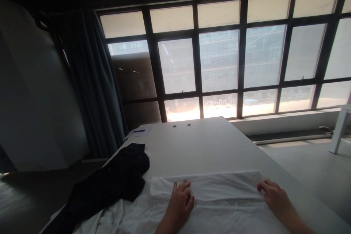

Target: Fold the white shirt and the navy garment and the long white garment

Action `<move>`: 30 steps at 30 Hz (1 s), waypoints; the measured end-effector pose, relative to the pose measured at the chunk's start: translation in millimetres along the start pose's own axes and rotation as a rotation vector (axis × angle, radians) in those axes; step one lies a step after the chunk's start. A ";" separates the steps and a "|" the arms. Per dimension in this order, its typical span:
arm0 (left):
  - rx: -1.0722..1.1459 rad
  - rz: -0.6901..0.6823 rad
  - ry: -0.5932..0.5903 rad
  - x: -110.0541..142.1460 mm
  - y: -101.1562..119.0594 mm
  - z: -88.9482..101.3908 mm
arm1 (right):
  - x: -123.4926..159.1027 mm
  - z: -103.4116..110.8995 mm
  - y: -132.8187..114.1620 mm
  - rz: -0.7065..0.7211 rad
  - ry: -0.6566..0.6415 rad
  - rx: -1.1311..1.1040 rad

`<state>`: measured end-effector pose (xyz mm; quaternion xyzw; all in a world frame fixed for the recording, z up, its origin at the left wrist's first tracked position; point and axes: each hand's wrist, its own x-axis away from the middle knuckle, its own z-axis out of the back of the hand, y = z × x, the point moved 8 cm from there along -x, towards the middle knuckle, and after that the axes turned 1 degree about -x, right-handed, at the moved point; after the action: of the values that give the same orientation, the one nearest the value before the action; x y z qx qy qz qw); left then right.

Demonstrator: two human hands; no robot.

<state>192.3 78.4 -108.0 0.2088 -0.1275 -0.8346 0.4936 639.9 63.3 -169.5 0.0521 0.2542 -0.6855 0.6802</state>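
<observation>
White cloth [225, 188] lay spread along the near edge of the pale worktop [197, 150], its far part forming a flat, lightly creased band that ran roughly level from side to side. The left hand [179, 203] rested on the band left of its middle, fingers bent and a little apart, with no fold visibly gripped between them. The right hand [276, 199] was at the band's right end, near the worktop's right edge, its fingers curled down onto the corner of the cloth; whether they pinched it or only pressed on it could not be told. A black garment [109, 179] sprawled along the worktop's left edge, from the near left corner towards the middle of that side, partly over looser, rumpled white fabric [109, 215]. By the far left corner lay paper [146, 130] with a dark blue pen [139, 131] on it, and two small round fittings [174, 126] sat side by side near the far edge. Beyond that edge stood a wide, dark-framed window [219, 62], with a blue-grey curtain [93, 80] hanging at its left and part of another white table [340, 128] to the right.
</observation>
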 end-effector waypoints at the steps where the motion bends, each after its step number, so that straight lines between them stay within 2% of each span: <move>1: -0.017 0.004 -0.002 -0.1 -1.9 -1.6 | 0.1 2.5 -1.0 -0.016 0.026 0.045; 3: -0.044 -0.007 -0.024 -0.5 -4.5 -5.5 | -1.2 8.4 -8.5 -0.055 0.087 0.128; 5: -0.063 -0.028 -0.058 -1.1 -5.7 -9.1 | -5.1 10.6 -29.4 -0.056 0.129 0.158; 8: -0.078 -0.052 -0.096 -1.5 -5.6 -11.4 | -14.0 -1.4 -90.6 0.052 0.093 0.061; 10: -0.069 -0.053 -0.103 -1.0 -4.9 -10.6 | -19.6 -17.3 -143.5 0.132 0.017 -0.035; 14: -0.032 -0.047 -0.096 0.8 -2.6 -6.8 | -28.2 -56.3 -247.7 0.247 -0.236 -0.183; 16: -0.027 -0.049 -0.099 1.3 -1.7 -6.1 | -31.7 -70.5 -286.3 0.300 -0.335 -0.239; 18: -0.028 -0.046 -0.100 1.2 -2.3 -6.2 | -35.8 -81.7 -306.0 0.302 -0.403 -0.271; 20: -0.032 -0.032 -0.091 0.9 -4.5 -6.4 | -40.1 -90.6 -304.7 0.242 -0.441 -0.271; 24: -0.028 0.002 -0.072 0.8 -9.5 -7.9 | -44.1 -96.9 -265.3 0.145 -0.446 -0.186; 27: -0.020 0.018 -0.066 0.9 -11.5 -9.5 | -45.6 -92.4 -220.1 0.126 -0.424 -0.102; 30: -0.008 0.029 -0.061 0.6 -13.1 -10.2 | -48.8 -85.0 -158.3 0.071 -0.375 -0.027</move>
<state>186.8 84.1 -122.6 0.1794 -0.1420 -0.8338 0.5025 468.1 134.6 -178.8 -0.0768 0.1304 -0.6554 0.7400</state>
